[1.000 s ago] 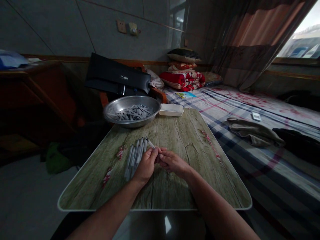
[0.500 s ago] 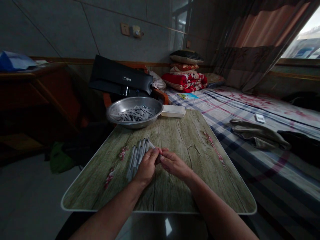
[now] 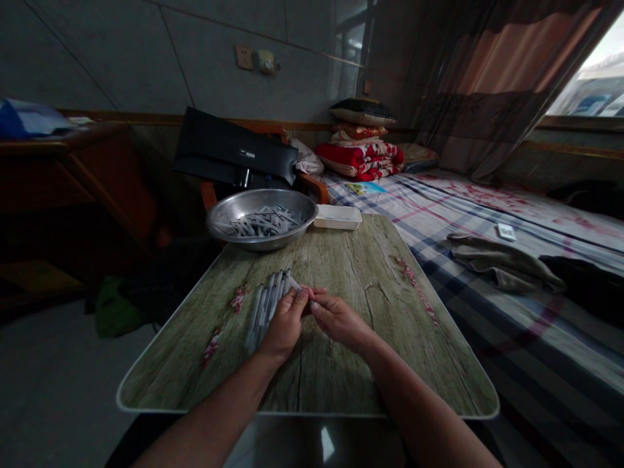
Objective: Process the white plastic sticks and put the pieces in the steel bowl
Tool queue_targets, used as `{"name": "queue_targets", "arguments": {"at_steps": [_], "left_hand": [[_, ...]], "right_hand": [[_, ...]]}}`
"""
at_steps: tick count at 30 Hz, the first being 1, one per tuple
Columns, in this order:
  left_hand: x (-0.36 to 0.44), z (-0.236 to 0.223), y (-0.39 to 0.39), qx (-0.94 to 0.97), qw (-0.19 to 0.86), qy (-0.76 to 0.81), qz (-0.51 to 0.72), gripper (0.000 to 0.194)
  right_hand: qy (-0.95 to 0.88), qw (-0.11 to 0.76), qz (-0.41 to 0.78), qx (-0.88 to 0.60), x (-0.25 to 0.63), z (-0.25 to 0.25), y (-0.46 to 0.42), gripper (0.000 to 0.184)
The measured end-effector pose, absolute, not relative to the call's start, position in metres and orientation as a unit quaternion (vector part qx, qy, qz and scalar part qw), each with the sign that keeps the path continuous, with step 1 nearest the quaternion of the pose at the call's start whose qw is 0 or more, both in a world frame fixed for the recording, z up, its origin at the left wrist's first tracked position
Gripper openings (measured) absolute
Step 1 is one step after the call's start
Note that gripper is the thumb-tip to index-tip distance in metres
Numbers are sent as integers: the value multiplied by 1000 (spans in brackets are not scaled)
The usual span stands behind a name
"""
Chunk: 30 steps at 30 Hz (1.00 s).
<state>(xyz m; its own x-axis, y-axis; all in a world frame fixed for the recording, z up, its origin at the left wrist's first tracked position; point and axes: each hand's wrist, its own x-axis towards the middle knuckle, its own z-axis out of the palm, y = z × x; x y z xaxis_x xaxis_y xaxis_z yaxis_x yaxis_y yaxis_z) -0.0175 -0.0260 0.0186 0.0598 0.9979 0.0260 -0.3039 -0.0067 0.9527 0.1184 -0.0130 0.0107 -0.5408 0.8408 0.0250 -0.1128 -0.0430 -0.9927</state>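
Observation:
My left hand is closed around a slim, pale translucent pen, whose far end sticks out up and to the left. Meeting it fingertip to fingertip, my right hand is pinched at the near end of the pen; what lies between those fingertips is hidden. Just left of my left hand, several similar pens with dark ends lie side by side on the wood-patterned table. Beyond them, a metal basin holds a heap of pale and dark slender pieces.
A white plastic tray stands right of the basin at the table's far edge. Behind the basin leans a black monitor on a wooden chair. A bed with folded bedding runs along the right, a wooden desk at the left.
The view swung slightly, shifting the scene a little to the right, then settled. Both hands stay together at the pen, with small finger movements; less of the pen's dark end shows now.

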Motion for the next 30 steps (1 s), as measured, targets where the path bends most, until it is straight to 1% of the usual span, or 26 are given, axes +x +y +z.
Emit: {"name": "queue_targets", "arguments": {"at_steps": [4, 6, 8, 10, 13, 17, 19, 22, 27, 30], "left_hand": [[-19, 18, -23, 436, 575, 410, 558, 35], [-21, 17, -20, 436, 552, 416, 576, 34], [-25, 17, -17, 426, 522, 426, 604, 34], [-28, 18, -15, 405, 520, 444, 607, 35], [-31, 22, -16, 388, 598, 446, 542, 38], [-33, 27, -20, 424, 696, 383, 436, 45], [-34, 28, -21, 444, 721, 360, 391, 47], [-37, 29, -22, 459, 743, 336, 352, 41], [-42, 28, -21, 434, 779, 306, 335, 33], [-42, 27, -20, 397, 797, 295, 347, 27]], "right_hand": [[-598, 344, 654, -310, 123, 14, -14, 49], [-597, 318, 664, -318, 129, 17, -13, 50], [-588, 292, 668, -349, 136, 20, -10, 46], [-550, 325, 654, -405, 141, 21, -6, 40], [-485, 399, 642, -440, 144, 20, 0, 39], [-448, 437, 646, -436, 141, 19, 1, 46], [-442, 435, 651, -439, 141, 19, 1, 50], [-456, 415, 646, -449, 142, 18, 2, 55], [-500, 382, 621, -467, 144, 15, 3, 54], [-481, 371, 652, -453, 143, 16, 2, 53]]}}
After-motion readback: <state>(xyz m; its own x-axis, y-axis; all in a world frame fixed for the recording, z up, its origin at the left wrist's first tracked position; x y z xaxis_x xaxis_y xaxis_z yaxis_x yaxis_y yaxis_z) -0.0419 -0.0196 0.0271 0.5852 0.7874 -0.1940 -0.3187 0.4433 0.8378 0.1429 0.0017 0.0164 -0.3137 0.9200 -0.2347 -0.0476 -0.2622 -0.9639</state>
